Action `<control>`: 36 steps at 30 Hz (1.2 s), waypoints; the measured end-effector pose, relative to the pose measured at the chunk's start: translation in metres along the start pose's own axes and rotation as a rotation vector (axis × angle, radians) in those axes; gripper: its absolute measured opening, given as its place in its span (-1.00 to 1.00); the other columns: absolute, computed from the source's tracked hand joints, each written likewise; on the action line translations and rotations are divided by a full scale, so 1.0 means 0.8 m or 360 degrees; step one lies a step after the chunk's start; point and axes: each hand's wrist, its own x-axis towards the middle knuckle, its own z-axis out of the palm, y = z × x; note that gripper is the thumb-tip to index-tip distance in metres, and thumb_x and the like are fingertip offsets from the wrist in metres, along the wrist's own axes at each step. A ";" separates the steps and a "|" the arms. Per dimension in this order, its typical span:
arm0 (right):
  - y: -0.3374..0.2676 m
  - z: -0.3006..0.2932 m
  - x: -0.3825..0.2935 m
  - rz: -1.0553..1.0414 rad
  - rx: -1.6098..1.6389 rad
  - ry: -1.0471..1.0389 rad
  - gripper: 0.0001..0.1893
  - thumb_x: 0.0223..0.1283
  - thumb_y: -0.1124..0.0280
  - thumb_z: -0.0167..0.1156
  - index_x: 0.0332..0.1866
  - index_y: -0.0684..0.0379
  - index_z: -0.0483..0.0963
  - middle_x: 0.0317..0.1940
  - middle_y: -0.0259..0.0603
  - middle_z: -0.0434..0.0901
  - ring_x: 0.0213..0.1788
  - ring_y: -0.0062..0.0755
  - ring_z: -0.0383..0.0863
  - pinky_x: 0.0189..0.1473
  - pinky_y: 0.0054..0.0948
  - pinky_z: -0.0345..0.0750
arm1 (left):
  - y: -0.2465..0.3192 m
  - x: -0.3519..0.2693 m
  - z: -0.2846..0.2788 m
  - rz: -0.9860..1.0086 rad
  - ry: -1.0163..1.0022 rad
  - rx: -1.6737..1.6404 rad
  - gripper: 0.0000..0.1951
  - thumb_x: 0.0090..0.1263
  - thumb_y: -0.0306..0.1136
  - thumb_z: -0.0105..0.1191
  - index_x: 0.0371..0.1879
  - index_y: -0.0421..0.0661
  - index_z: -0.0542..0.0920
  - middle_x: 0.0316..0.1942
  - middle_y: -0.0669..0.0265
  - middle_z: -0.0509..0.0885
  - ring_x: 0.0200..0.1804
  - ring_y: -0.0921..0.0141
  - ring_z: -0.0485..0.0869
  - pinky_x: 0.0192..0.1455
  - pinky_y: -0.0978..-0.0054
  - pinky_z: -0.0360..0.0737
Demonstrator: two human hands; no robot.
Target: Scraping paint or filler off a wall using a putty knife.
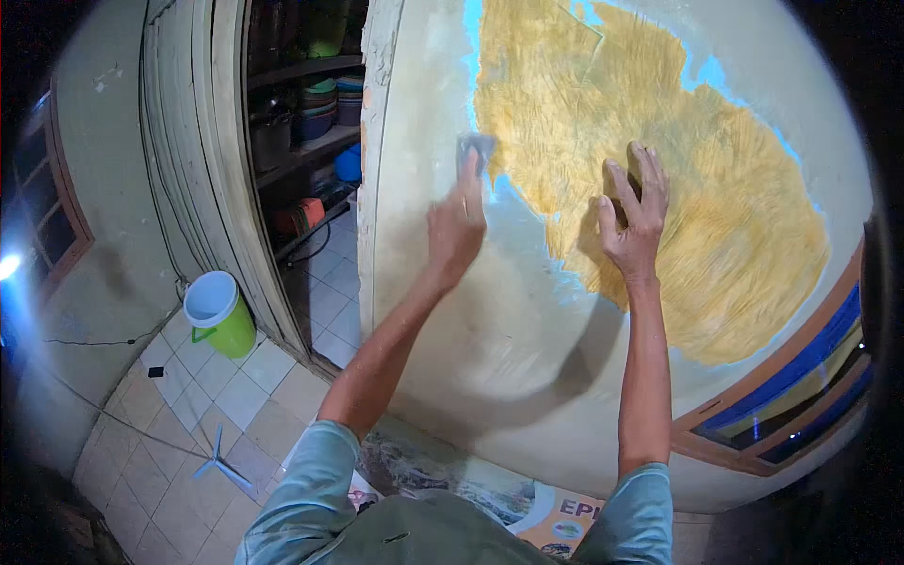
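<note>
In front of me a pale painted wall bears a large ragged patch of bare ochre surface, with bright blue paint along its border. My left hand grips a small, flat, dark scraper, blurred, with a finger extended along it. The tool meets the patch's left edge; its handle is mostly hidden by the hand. Spread fingers of my right hand rest against the ochre area, holding nothing and casting a shadow on the wall.
Left of the wall, a doorway with a rough frame opens onto shelves of stacked basins. A green bucket, a small black object and a tripod base with a cable stand on floor tiles. A printed sheet lies below; a window is right.
</note>
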 end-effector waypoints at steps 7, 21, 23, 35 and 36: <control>-0.023 0.006 -0.010 0.0143 -0.0175 -0.0145 -0.37 0.25 0.46 0.27 0.48 -0.09 0.54 0.69 -0.05 0.19 0.73 0.10 0.10 0.68 0.23 0.03 | -0.005 0.024 -0.022 -0.0100 -0.0077 0.0062 -0.50 0.78 -0.13 -0.19 0.65 0.22 0.34 0.21 -0.14 0.69 -0.06 -0.26 0.72 0.02 -0.13 0.65; -0.205 0.053 -0.082 0.2034 0.1065 -0.0207 -0.21 0.38 0.47 0.30 0.67 0.33 0.19 -0.01 -0.11 0.68 -0.15 -0.46 0.61 -0.08 -0.39 0.60 | 0.012 -0.130 0.051 -0.0040 -0.0888 -0.0489 0.16 0.52 -0.22 0.27 0.67 -0.21 -0.51 0.52 -0.14 0.37 0.48 -0.04 0.47 0.61 0.09 0.30; -0.197 0.066 -0.099 0.1947 0.0993 -0.0072 -0.26 0.38 0.47 0.32 0.62 0.37 0.25 -0.07 -0.17 0.65 -0.18 -0.52 0.57 -0.13 -0.45 0.56 | 0.023 -0.133 0.047 -0.0137 -0.0926 -0.0667 0.27 0.50 -0.25 0.29 0.61 -0.23 -0.68 0.47 -0.07 0.46 0.47 0.08 0.52 0.61 0.12 0.31; -0.208 0.066 -0.062 0.2276 0.1256 -0.0161 -0.51 0.51 0.44 0.11 0.48 0.22 0.31 -0.33 -0.14 0.60 -0.38 -0.38 0.57 -0.27 -0.27 0.56 | -0.067 -0.033 -0.092 0.0298 -0.0932 -0.0170 -0.14 0.44 -0.52 0.18 0.71 -0.11 0.08 0.55 -0.10 0.38 0.48 -0.06 0.47 0.56 0.13 0.41; -0.201 0.069 -0.064 0.2016 0.0995 -0.0082 -0.44 0.53 0.42 0.05 0.58 0.10 0.20 -0.40 -0.23 0.53 -0.51 -0.50 0.47 -0.45 -0.36 0.44 | -0.089 0.002 -0.089 0.0601 -0.0479 0.0100 -0.24 0.43 -0.53 0.17 0.67 -0.11 0.26 0.49 -0.10 0.44 0.44 -0.10 0.48 0.52 0.10 0.44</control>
